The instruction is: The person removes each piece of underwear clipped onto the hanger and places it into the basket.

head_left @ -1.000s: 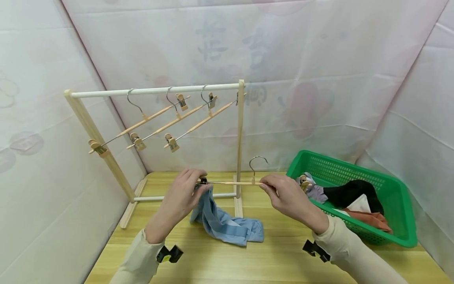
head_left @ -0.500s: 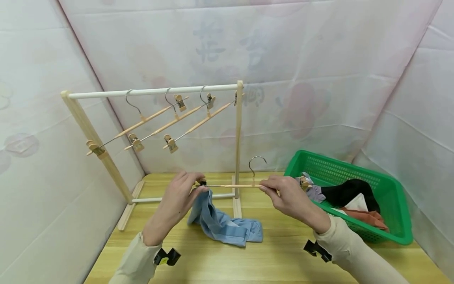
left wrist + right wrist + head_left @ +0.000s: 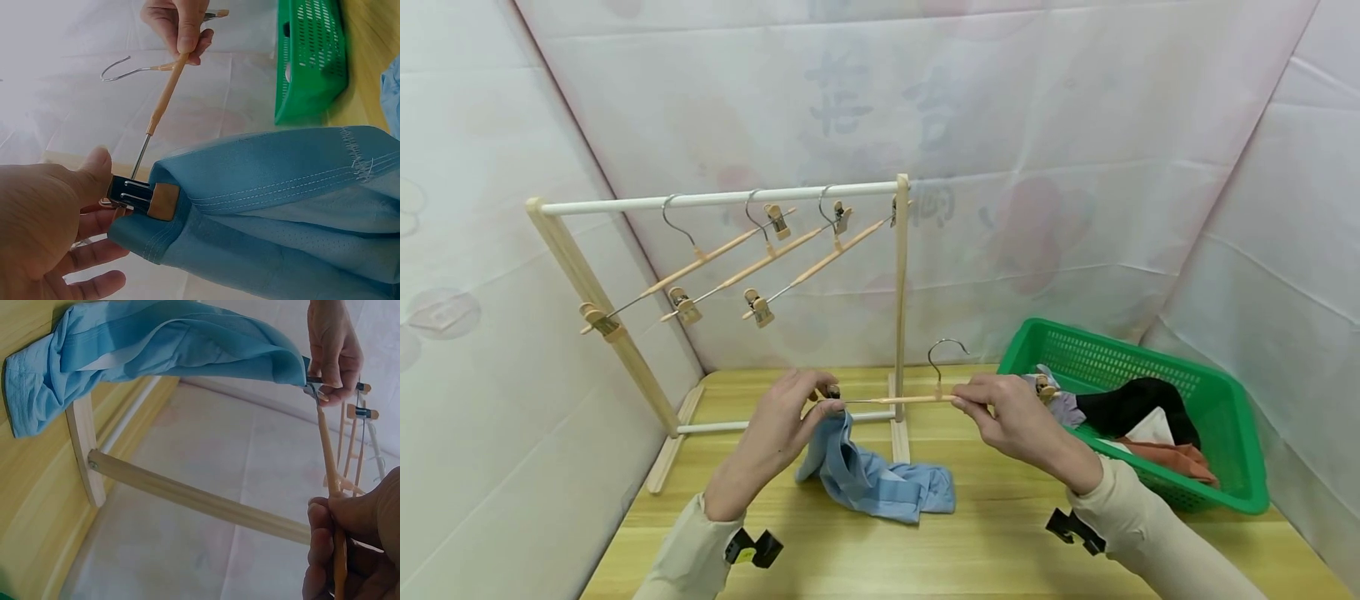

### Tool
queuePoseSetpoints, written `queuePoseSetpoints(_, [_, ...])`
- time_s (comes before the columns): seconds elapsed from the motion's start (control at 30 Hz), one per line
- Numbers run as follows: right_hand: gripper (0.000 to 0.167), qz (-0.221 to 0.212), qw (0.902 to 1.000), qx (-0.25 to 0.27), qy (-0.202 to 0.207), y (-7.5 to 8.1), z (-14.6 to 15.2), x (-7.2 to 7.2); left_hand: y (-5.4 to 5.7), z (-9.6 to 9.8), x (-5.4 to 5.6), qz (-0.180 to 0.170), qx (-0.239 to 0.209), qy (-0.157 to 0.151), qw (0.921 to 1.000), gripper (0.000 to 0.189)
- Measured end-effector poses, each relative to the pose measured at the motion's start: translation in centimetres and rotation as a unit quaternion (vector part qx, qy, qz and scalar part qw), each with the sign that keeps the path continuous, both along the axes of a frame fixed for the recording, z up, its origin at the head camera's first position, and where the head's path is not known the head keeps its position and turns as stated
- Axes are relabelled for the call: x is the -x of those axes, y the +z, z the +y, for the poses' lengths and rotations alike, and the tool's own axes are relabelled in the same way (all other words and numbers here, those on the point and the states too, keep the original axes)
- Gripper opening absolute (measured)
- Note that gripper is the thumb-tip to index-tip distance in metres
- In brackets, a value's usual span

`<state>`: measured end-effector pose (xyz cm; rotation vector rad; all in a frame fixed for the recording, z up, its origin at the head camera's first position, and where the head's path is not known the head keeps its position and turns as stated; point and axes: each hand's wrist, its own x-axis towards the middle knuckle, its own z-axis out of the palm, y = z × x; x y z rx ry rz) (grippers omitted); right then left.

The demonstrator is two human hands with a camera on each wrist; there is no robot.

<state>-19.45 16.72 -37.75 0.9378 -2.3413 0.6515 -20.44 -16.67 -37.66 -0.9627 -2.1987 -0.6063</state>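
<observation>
My left hand (image 3: 780,417) pinches a spring clip (image 3: 139,195) at one end of a clip hanger (image 3: 917,400). That clip's tip sits over a corner of the stitched edge of a light blue garment (image 3: 872,479). From the clip the cloth drops down, and its lower part lies on the table. My right hand (image 3: 1011,417) grips the hanger's wooden bar just right of the metal hook (image 3: 934,358), holding it about level. A second clip (image 3: 1045,390) pokes out beyond the right hand, over the basket's edge.
At the left stands a wooden rack (image 3: 901,317) with a white top rail (image 3: 722,197), where several clip hangers (image 3: 767,258) hang. A green basket (image 3: 1251,467) at the right holds folded cloths in black, white, rust and lilac. Fabric walls enclose the wooden table (image 3: 1000,550).
The whole head view has shifted slightly. Both hands and the hanger have sunk a little, with the same holds. The blue garment lies nearly as before.
</observation>
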Motion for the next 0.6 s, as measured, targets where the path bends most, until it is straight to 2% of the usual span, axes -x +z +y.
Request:
queuePoseSetpoints(0.3, [0.010, -0.006, 1.0000, -0.006, -0.003, -0.32, -0.06, 0.02, -0.12, -0.04, -0.04, -0.050, -0.019, -0.007, 0.9985, 0.020])
queuePoseSetpoints(0.6, [0.011, -0.004, 1.0000, -0.006, 0.003, -0.53, -0.06, 0.31, -0.67, -0.18, 0.53, -0.054, -0.049, -0.038, 0.9966, 0.018])
